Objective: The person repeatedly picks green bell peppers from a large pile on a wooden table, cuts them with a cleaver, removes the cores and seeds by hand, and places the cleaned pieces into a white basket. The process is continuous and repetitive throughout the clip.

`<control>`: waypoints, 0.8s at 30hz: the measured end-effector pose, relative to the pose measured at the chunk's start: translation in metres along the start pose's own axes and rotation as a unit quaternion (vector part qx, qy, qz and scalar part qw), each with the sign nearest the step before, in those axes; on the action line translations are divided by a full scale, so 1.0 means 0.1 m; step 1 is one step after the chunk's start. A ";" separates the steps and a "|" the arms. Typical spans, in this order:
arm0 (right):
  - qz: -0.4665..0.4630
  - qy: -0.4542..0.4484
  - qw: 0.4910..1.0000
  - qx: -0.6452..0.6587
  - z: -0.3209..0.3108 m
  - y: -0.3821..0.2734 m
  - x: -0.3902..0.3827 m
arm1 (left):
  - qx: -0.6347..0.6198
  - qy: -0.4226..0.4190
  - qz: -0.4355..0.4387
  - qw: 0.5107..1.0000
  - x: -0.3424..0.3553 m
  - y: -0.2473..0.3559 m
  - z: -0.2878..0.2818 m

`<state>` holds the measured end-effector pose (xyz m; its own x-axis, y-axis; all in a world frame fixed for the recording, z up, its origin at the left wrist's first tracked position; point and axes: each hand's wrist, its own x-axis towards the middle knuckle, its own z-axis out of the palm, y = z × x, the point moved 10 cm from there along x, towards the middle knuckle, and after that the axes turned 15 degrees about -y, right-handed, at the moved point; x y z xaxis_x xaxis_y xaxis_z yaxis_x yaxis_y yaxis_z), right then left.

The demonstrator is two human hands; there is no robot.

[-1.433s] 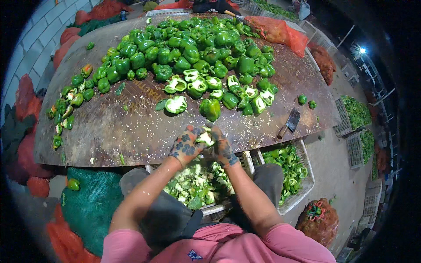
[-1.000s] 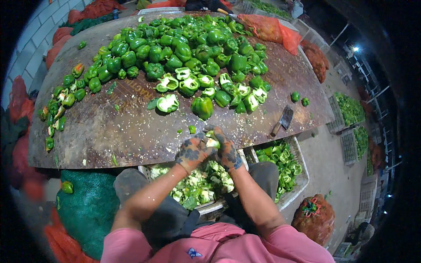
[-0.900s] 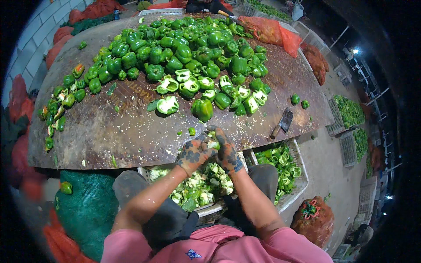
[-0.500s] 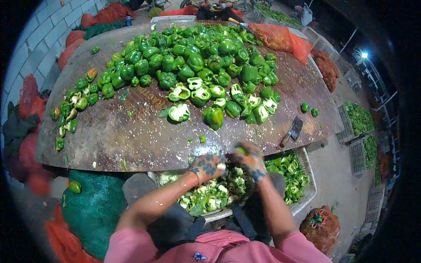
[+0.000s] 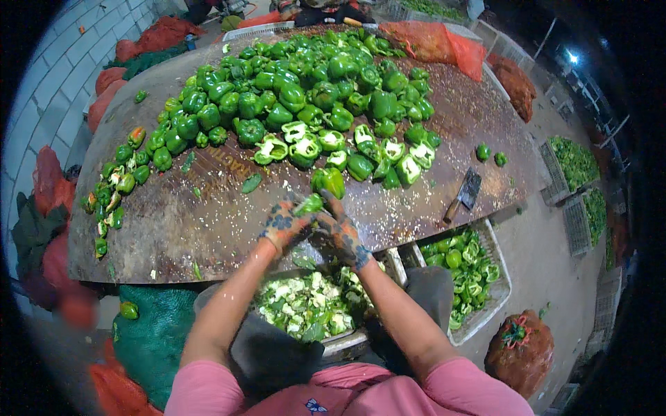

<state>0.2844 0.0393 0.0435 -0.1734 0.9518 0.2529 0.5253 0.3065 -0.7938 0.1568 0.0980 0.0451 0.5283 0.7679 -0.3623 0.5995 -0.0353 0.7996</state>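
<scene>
Over the table's near edge, my left hand (image 5: 286, 223), in a patterned glove, is closed on a green pepper half (image 5: 310, 205). My right hand (image 5: 340, 234), gloved alike, is close beside that piece with its fingers apart; whether they touch it is unclear. Just beyond the right fingertips stands a whole green bell pepper (image 5: 328, 182). Several cut halves (image 5: 304, 150) lie farther back, in front of a large heap of whole peppers (image 5: 291, 97). Below my hands a crate holds pale cores and seedy scraps (image 5: 305, 305).
A cleaver (image 5: 463, 195) lies at the table's right. Beside my right knee stands a white crate (image 5: 501, 295) of cut green peppers. A green mesh sack (image 5: 152, 326) is at lower left, a tied red net sack (image 5: 519, 353) at lower right. Crates of greens (image 5: 572, 163) line the right.
Both hands have risen from above the scrap crate to the table's edge. The pepper half lying on the table is now in my left hand. The green piece in my right hand is gone.
</scene>
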 end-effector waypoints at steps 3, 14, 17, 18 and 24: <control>-0.016 0.060 0.821 0.567 0.16 -0.20 -0.06 | -0.192 -0.036 0.140 0.971 -0.29 0.03 0.35; 0.058 -0.025 0.712 0.699 0.06 -0.20 -0.74 | 0.177 0.025 0.193 0.965 -1.05 1.11 0.76; 0.088 -0.035 0.758 0.646 0.03 -0.24 -0.85 | 0.128 -0.012 0.141 0.982 -1.00 0.91 0.99; 0.110 -0.025 0.788 0.606 0.04 -0.13 -0.91 | 0.080 -0.030 0.134 0.987 -1.00 0.86 1.04; -0.046 -0.153 0.925 0.344 -0.43 -0.62 -0.79 | -0.240 -0.227 0.092 0.939 -0.94 0.78 1.31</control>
<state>0.3011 -0.0545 0.0962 -0.4732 0.8440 0.2523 -0.1394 0.2111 -0.9675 0.2323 -0.0611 0.0786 0.8640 0.4208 -0.2764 0.1898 0.2362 0.9530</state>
